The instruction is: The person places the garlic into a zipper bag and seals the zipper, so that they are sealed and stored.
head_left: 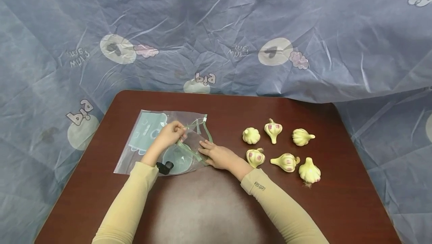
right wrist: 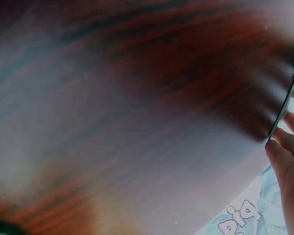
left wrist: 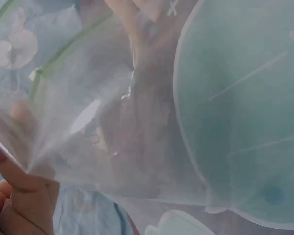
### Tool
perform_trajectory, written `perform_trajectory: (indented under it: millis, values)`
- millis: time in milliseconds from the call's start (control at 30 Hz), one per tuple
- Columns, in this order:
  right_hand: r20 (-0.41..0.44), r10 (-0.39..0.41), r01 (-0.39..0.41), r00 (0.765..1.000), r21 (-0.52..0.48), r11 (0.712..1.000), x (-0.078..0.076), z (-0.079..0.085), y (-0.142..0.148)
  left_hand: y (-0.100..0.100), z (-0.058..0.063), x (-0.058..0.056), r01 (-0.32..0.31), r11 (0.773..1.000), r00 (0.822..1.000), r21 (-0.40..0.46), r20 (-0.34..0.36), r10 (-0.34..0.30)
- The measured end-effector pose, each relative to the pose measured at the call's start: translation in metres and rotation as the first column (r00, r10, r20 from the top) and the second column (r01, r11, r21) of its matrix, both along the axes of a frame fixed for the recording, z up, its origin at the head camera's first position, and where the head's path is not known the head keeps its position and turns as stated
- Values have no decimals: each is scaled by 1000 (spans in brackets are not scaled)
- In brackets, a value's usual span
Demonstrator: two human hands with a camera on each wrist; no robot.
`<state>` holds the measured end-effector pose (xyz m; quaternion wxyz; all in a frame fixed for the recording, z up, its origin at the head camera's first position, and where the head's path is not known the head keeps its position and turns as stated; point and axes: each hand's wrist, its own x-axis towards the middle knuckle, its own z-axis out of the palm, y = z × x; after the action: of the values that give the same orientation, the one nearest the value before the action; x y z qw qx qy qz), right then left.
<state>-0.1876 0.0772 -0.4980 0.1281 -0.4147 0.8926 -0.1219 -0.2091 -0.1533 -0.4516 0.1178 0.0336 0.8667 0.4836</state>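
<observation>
A clear zip bag (head_left: pixel 177 116) with a green zip strip and pale green printing lies flat on the table, its mouth facing right and gaping. With thumb and fingers my left hand (head_left: pixel 170 134) pinches the upper layer near the mouth; the left wrist view shows the film (left wrist: pixel 88 156) raised in front of its fingers (left wrist: pixel 27 205). My right hand (head_left: pixel 219 156) rests at the bag's mouth with its fingers fairly straight on the lower edge. Right of that hand lie several garlic bulbs (head_left: pixel 255 157), whitish yellow with purple patches.
The dark red-brown table (head_left: pixel 216 199) has rounded far corners. Behind it hangs a blue-grey printed cloth (head_left: pixel 216 23), which also falls along both sides. A black device (head_left: pixel 165 167) sits under my left wrist, over the bag's near edge.
</observation>
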Motion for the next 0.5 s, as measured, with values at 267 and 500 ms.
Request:
perform_trajectory:
  millis: [267, 500]
  values:
    - [57, -41, 42, 998, -25, 999, 0, 1, 5, -4, -9, 3, -123, 981, 991, 148, -28, 128]
    - [39, -33, 34, 999, -19, 999, -1, 0, 3, 0, -16, 5, -159, 967, 984, 198, -48, 171]
